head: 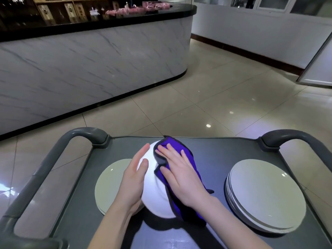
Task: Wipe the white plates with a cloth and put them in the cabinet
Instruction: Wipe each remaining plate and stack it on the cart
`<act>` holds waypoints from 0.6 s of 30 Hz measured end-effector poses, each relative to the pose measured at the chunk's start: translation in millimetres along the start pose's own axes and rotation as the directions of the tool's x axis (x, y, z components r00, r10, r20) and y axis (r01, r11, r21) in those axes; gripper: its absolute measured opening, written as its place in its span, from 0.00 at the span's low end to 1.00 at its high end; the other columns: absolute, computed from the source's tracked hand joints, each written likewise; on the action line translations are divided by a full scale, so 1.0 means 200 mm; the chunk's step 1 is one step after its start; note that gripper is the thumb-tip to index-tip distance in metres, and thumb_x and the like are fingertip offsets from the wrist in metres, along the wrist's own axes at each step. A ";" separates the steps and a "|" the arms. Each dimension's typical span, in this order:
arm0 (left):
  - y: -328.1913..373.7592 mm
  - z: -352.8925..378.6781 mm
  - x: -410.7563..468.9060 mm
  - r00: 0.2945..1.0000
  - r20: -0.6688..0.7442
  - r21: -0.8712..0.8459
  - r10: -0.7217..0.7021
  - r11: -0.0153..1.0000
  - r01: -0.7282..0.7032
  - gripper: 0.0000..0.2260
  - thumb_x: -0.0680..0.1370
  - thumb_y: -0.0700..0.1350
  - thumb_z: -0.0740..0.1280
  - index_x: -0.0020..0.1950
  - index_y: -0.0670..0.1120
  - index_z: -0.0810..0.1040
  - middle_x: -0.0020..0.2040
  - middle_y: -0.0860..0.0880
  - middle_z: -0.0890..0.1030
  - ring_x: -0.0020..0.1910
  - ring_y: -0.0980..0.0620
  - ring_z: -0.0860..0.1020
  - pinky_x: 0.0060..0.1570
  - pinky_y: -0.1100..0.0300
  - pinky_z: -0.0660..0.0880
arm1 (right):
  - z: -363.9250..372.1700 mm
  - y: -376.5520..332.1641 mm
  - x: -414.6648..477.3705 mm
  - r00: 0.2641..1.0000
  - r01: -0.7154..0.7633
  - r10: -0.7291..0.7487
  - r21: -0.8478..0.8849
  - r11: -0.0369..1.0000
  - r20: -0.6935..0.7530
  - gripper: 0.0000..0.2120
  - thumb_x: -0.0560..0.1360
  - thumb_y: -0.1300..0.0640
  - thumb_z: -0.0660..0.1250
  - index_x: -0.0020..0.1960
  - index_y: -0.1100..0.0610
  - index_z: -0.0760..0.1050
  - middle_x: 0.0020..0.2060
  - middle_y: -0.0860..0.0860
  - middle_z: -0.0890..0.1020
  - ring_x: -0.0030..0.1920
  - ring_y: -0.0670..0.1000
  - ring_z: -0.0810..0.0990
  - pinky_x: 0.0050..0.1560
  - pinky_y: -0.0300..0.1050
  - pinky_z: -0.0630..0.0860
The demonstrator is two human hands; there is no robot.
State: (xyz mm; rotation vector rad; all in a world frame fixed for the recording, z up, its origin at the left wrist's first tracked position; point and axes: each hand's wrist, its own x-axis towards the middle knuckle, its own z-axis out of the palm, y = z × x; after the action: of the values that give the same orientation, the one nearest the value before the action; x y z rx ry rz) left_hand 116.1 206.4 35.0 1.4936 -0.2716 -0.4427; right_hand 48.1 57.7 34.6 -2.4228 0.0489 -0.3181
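I hold a white plate (152, 194) tilted above the middle of a grey cart top (213, 155). My left hand (133, 182) grips the plate's left edge, with the thumb on its face and the fingers past the rim. My right hand (179, 173) presses a purple cloth (179, 146) flat against the plate with its fingers spread. The cloth hangs down over the plate's right side. A couple of white plates (111, 180) lie on the cart at the left, partly hidden by my left arm. A taller stack of white plates (265, 193) sits at the right.
The cart has a curved grey handle at the far left (84, 133) and another at the far right (294, 137). Beyond it lies a glossy tiled floor (206, 97). A marble-fronted counter (89, 69) runs along the left, and a white panel (318, 65) leans at the right edge.
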 end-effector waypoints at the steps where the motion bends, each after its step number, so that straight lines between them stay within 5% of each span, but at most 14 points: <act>1: 0.01 0.00 0.00 1.000 0.006 -0.003 -0.004 1.000 0.004 0.19 0.86 0.43 0.57 0.66 0.65 0.76 0.63 0.66 0.80 0.63 0.67 0.77 0.50 0.75 0.74 | 0.00 0.00 0.02 0.999 -0.026 0.026 0.018 1.000 -0.028 0.22 0.84 0.53 0.54 0.77 0.48 0.61 0.75 0.33 0.56 0.76 0.34 0.44 0.79 0.49 0.44; 4: 0.01 0.00 0.00 1.000 -0.017 -0.013 -0.019 1.000 0.018 0.21 0.86 0.42 0.56 0.65 0.67 0.77 0.62 0.65 0.81 0.63 0.67 0.77 0.52 0.73 0.75 | 0.06 -0.03 -0.03 1.000 0.000 0.000 -0.004 1.000 -0.002 0.23 0.83 0.49 0.52 0.78 0.47 0.58 0.76 0.32 0.52 0.77 0.37 0.43 0.79 0.49 0.42; 7: 0.00 -0.02 0.01 0.999 -0.037 -0.041 -0.036 0.999 0.035 0.19 0.86 0.43 0.56 0.67 0.65 0.77 0.67 0.58 0.80 0.68 0.57 0.76 0.69 0.55 0.72 | 0.13 -0.04 -0.15 0.987 0.137 -0.129 -0.087 0.987 0.094 0.26 0.83 0.46 0.50 0.79 0.44 0.52 0.78 0.34 0.47 0.78 0.41 0.42 0.77 0.47 0.39; 10: -0.01 -0.02 0.01 0.998 -0.027 -0.046 -0.056 0.997 0.055 0.19 0.87 0.43 0.55 0.66 0.65 0.77 0.66 0.56 0.81 0.67 0.55 0.77 0.68 0.52 0.72 | 0.12 -0.01 -0.12 0.987 0.144 -0.133 -0.129 0.981 0.087 0.26 0.82 0.45 0.50 0.79 0.44 0.52 0.78 0.33 0.47 0.78 0.40 0.42 0.77 0.46 0.39; 13: 0.00 -0.01 0.01 0.999 -0.026 -0.019 -0.047 0.999 0.047 0.22 0.86 0.42 0.56 0.64 0.69 0.78 0.64 0.61 0.81 0.65 0.60 0.78 0.61 0.60 0.76 | 0.09 0.00 0.00 0.998 0.059 -0.057 -0.088 0.994 0.025 0.25 0.82 0.46 0.50 0.79 0.45 0.55 0.77 0.34 0.52 0.78 0.38 0.44 0.77 0.45 0.41; 18: -0.03 -0.02 0.00 0.993 -0.076 -0.106 -0.088 0.991 0.080 0.18 0.86 0.47 0.58 0.60 0.71 0.79 0.70 0.59 0.77 0.72 0.51 0.73 0.71 0.44 0.69 | 0.02 0.16 0.08 0.975 -0.210 0.214 0.057 0.976 -0.060 0.23 0.84 0.50 0.53 0.78 0.46 0.57 0.76 0.36 0.59 0.77 0.40 0.52 0.77 0.42 0.46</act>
State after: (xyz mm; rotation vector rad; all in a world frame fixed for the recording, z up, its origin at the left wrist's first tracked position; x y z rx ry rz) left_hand 118.0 210.6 29.5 1.4218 -0.1208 -0.4559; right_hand 65.6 33.1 14.4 -2.3307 0.3232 -0.2973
